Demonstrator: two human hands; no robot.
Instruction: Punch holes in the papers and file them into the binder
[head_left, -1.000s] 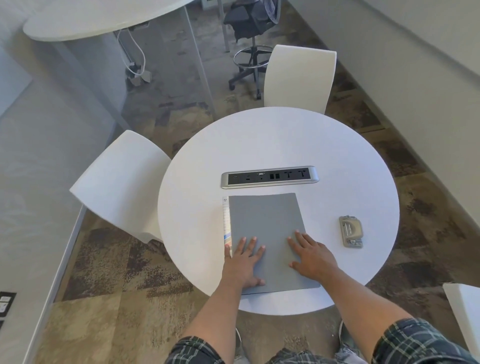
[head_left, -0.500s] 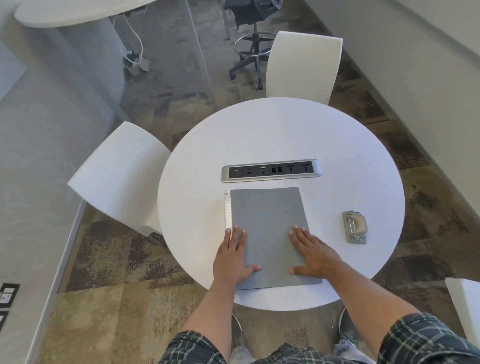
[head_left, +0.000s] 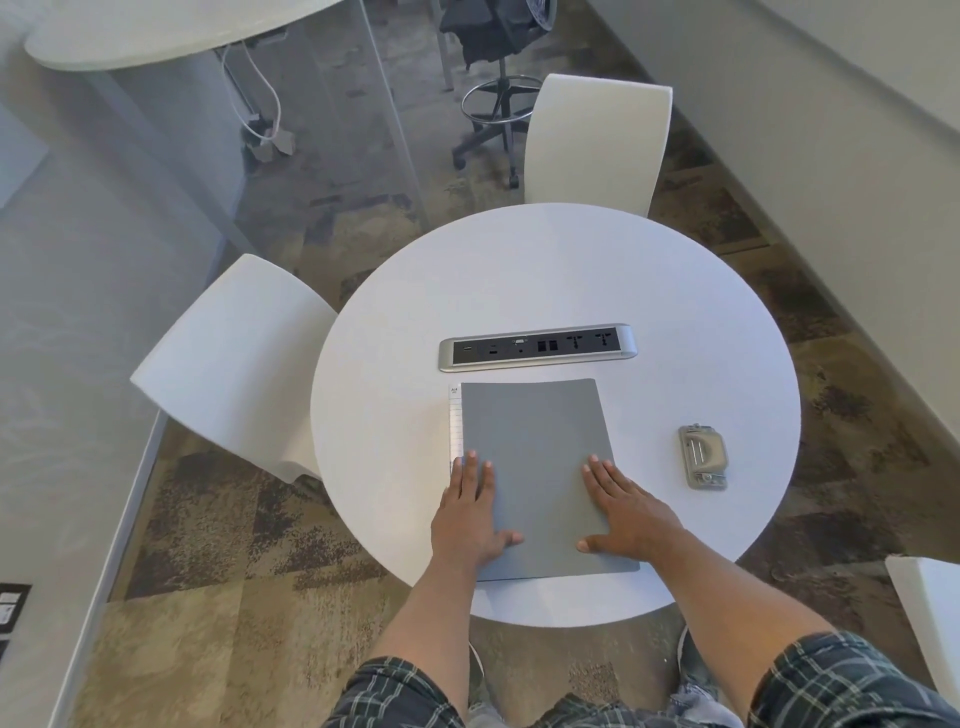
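A closed grey binder (head_left: 535, 467) lies flat on the round white table (head_left: 545, 270), near its front edge, with a white label strip along its left spine. My left hand (head_left: 470, 514) rests palm down on the binder's lower left edge, fingers over the spine. My right hand (head_left: 626, 514) lies flat on the lower right part of the cover, thumb pointing inward. A small grey metal hole punch (head_left: 702, 455) sits on the table to the right of the binder, apart from both hands. No loose papers show.
A silver power and socket strip (head_left: 537, 347) is set into the table just beyond the binder. White chairs stand at the far side (head_left: 597, 140), at the left (head_left: 234, 364) and at the lower right (head_left: 930, 618). A black office stool (head_left: 498, 67) stands further back.
My left hand has slid from the cover toward the binder's left spine edge. My right hand stays flat on the cover. The view has shifted slightly.
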